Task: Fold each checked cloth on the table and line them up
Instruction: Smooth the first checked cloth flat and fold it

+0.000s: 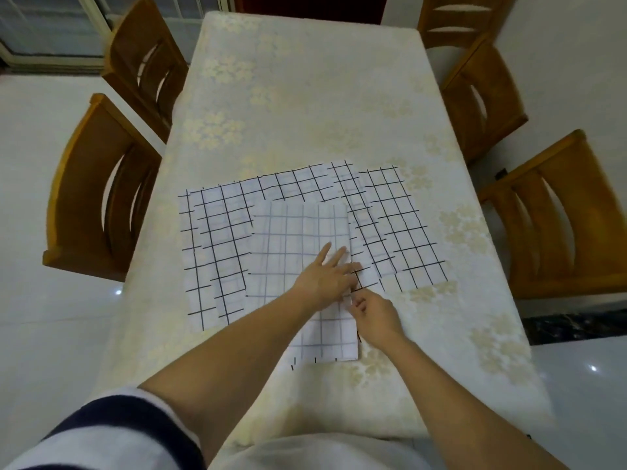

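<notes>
Checked cloth (305,252) — left hand (322,279) flat, right hand (376,315) pinching edge.

Both forearms are bare from the elbow down, and the left hand (322,278) and right hand (376,315) are bare too, with no rings, watch or bracelet visible. The left upper arm wears a short sleeve (112,432) in white fabric with broad dark navy bands across it. Below, a pale, plain light-coloured garment (315,452) covers the front of the body.
</notes>
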